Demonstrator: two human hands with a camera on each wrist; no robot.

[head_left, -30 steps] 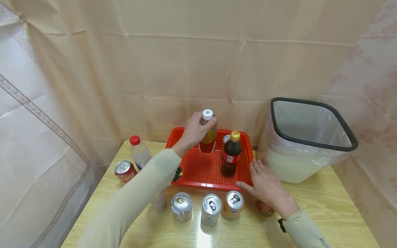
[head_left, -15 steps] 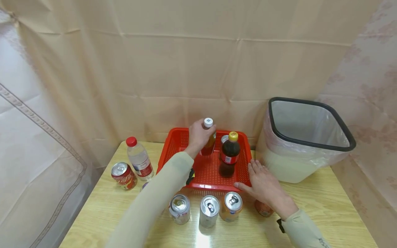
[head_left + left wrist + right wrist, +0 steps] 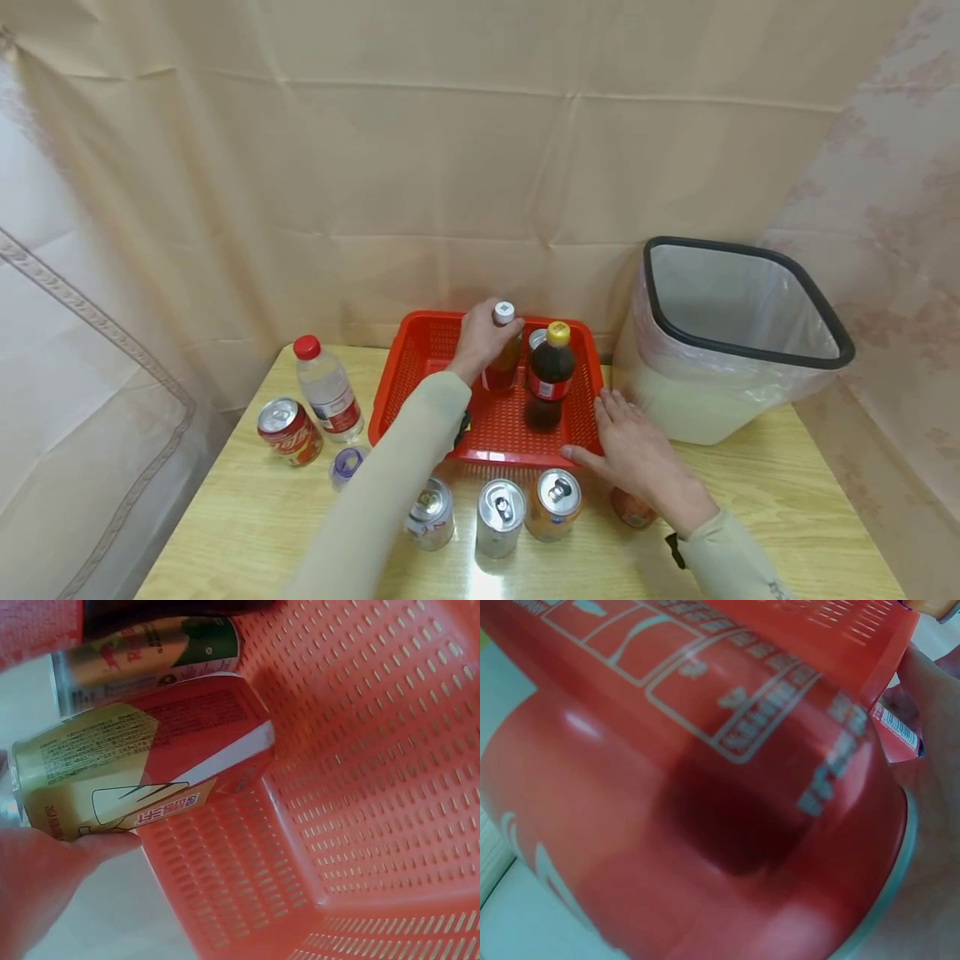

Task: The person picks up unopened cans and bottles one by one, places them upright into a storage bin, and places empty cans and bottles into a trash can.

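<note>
My left hand (image 3: 480, 337) grips a white-capped drink bottle (image 3: 501, 375) near its neck, low inside the red plastic basket (image 3: 491, 429). In the left wrist view the gold-and-red label of this bottle (image 3: 142, 761) shows, with a gold-and-green can (image 3: 180, 652) beside it. A dark cola bottle (image 3: 552, 367) with a yellow cap stands upright at the basket's right side, in front of a silver can top (image 3: 537, 337). My right hand (image 3: 637, 454) rests with extended fingers against the basket's right rim. Partly under that hand is a red can (image 3: 633, 510), large in the right wrist view.
In front of the basket stand a white can (image 3: 431, 517), a silver can (image 3: 500, 521) and an orange can (image 3: 553, 508). Left are a red can (image 3: 291, 437), a red-capped bottle (image 3: 330, 396) and a purple-topped bottle (image 3: 347, 467). A lined bin (image 3: 690, 392) stands right.
My left hand has lowered the white-capped bottle into the basket. My right hand stays at the rim. The head view has shifted slightly, uncovering the purple-topped bottle at left.
</note>
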